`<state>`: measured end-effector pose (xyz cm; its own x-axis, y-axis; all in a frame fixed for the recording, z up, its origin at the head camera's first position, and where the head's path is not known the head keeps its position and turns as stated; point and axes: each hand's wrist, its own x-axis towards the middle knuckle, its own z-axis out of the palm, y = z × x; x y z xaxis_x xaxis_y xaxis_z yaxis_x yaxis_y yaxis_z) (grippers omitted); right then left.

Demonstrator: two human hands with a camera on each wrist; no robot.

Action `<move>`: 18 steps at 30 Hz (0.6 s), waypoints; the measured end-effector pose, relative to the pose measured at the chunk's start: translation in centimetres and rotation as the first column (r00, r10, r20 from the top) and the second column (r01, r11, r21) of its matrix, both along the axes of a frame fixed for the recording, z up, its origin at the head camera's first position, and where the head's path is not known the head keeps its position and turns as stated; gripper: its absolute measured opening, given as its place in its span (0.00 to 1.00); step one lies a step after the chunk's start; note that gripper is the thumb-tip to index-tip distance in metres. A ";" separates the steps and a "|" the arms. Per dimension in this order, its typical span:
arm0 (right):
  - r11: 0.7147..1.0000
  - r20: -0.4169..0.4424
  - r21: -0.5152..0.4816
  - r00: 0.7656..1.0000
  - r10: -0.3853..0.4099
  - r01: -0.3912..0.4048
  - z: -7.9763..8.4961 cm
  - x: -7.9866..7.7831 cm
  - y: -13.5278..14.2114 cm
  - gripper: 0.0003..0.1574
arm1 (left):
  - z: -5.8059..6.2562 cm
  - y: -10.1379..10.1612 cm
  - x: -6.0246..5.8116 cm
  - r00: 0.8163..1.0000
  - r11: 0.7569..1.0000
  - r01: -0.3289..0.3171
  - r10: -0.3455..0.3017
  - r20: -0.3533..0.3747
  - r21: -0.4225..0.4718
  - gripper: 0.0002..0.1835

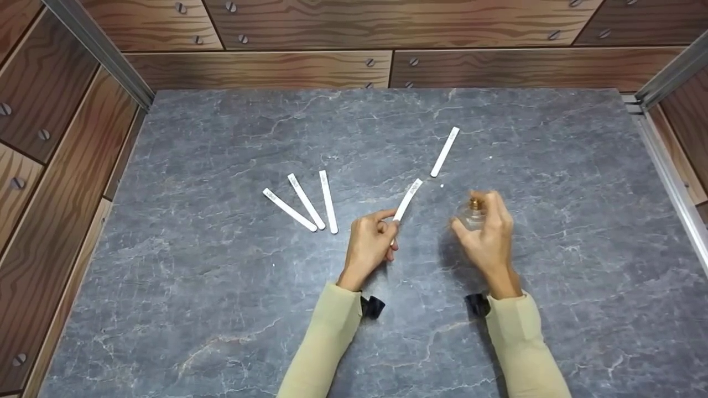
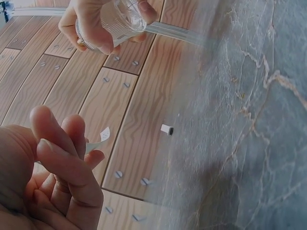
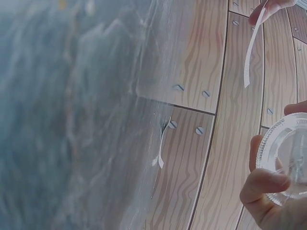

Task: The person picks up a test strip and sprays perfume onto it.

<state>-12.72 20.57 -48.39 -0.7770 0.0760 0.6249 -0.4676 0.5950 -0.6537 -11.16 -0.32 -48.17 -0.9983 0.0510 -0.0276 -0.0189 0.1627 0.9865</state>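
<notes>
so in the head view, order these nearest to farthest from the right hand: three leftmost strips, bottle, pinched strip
1. Bottle, held in the right hand.
2. Pinched strip, in the left hand.
3. Three leftmost strips, left of both hands.

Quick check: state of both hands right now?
Left hand: holding a white strip.
Right hand: holding a clear bottle.

Wood-patterned panels (image 1: 304, 25) and metal rails (image 1: 672, 182) border a grey marbled tabletop (image 1: 221, 309).

Wood-grain panels (image 1: 398, 25) border a grey marbled tabletop (image 1: 221, 309) on three sides.
</notes>
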 end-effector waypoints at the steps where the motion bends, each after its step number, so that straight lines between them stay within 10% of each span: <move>1: 1.000 0.002 -0.002 1.000 -0.002 0.002 0.0 0.0 0.0 0.27 | 0.0 0.0 0.0 1.000 1.000 0.000 0.000 -0.001 -0.001 0.16; 18: 1.000 -0.003 0.009 1.000 -0.014 0.014 0.2 0.0 0.1 0.30 | -0.3 -0.1 -0.1 1.000 1.000 0.011 -0.011 0.001 -0.007 0.16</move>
<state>-12.73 20.67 -48.15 -0.7743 0.0809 0.6276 -0.4609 0.6074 -0.6470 -11.23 -0.40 -48.48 -0.9977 0.0616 -0.0289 -0.0181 0.1700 0.9853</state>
